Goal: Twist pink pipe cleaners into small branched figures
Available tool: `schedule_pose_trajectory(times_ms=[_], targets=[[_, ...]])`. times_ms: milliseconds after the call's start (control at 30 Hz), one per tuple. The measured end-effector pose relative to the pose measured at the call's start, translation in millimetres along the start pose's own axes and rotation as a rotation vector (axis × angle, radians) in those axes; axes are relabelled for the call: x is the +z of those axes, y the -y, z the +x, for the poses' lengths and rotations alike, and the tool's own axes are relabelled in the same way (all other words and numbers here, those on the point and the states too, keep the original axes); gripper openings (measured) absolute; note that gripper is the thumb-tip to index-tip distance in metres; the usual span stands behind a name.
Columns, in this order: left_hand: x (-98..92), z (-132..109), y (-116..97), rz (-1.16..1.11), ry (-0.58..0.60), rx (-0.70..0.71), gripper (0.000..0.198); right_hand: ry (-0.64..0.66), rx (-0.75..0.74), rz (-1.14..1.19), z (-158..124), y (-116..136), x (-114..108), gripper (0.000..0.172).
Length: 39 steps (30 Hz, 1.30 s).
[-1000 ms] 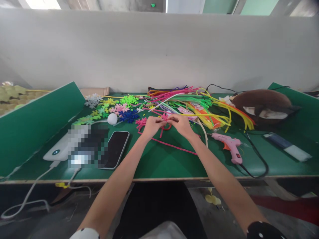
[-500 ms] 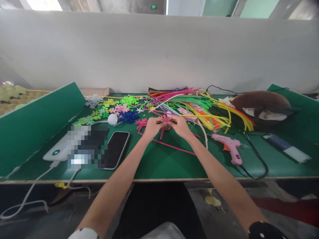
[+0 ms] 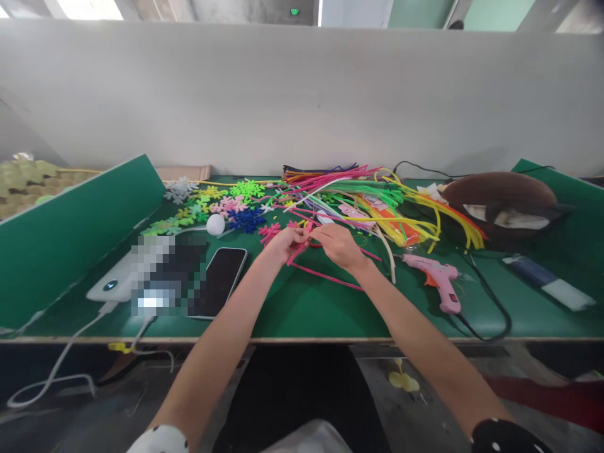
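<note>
Above the green desk, left hand and right hand meet, both pinched on a pink pipe cleaner. Just behind lies the pipe-cleaner pile; a pink glue gun rests rightward.

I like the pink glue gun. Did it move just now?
No. The pink plastic glue gun lies on the green table at the same spot, just right of the right hand.

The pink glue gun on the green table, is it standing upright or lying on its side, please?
Lying on its side. The pink glue gun rests flat on the green table, handle towards the near edge, right of the right hand, untouched.
</note>
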<state>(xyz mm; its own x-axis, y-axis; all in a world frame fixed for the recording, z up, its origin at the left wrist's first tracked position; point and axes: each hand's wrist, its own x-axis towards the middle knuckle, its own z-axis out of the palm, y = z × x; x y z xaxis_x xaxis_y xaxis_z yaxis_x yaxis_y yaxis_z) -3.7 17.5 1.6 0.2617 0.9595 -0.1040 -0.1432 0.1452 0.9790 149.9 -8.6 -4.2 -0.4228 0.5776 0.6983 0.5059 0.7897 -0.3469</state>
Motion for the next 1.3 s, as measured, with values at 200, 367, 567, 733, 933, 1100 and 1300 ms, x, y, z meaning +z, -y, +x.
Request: schedule_pose_trajectory(times_ms=[200, 367, 567, 733, 933, 1100, 1300], targets=[[10.5, -8.1, -5.8, 0.593, -0.273, 0.470, 0.014, -0.154, 0.739, 0.663, 7.4, 6.3, 4.5, 0.024], [14.5, -10.7, -3.5, 0.860, -0.291, 0.622, 0.015, -0.158, 1.023, 1.100, 11.0, 10.8, 4.4, 0.013], [13.6, -7.6, 3.0, 1.028, -0.201, 0.652, 0.015, -0.152, 1.151, 1.149, 10.2, 6.8, 0.7, 0.007], [11.6, -6.4, 2.7, 1.064, -0.169, 0.624, 0.014, -0.154, 1.190, 1.179, 10.6, 5.4, -1.3, 0.010], [13.0, -6.9, 5.2, 1.074, -0.196, 0.679, 0.016, -0.165, 1.246, 1.175, 12.7, 7.0, -3.5, 0.013], [14.2, -5.4, 6.7, 1.043, -0.113, 0.643, 0.015, -0.116, 1.205, 1.006, 11.0, 3.8, -1.3, 0.015], [13.0, -7.0, 3.2, 0.975, -0.138, 0.485, 0.019, -0.112, 0.888, 0.599, 6.4, 3.0, 12.3, 0.011]])
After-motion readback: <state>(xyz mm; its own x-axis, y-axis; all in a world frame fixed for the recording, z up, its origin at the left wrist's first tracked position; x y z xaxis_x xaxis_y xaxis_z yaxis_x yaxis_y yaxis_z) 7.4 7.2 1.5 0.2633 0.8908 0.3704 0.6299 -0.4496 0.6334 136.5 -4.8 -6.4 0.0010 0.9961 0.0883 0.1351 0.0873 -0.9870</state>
